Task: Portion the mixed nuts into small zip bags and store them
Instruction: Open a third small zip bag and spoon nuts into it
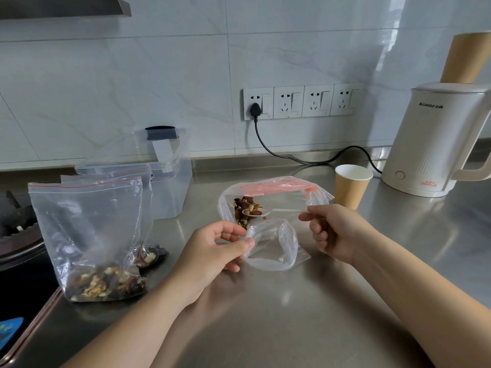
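Spooning mixed nuts from the large bag toward an open small zip bag.

The left hand (212,251) pinches the rim of the small zip bag (273,245), holding its mouth open just above the steel tabletop (292,314). The right hand (332,232) grips the handle of a clear plastic spoon (259,212), whose bowl carries nuts at the mouth of the large zip bag (268,200), which lies on the tabletop behind the small one. Two filled small bags (90,235) stand at the left before a clear plastic container (170,181). A paper cup (352,185) and a white kettle (435,139) stand at the right.
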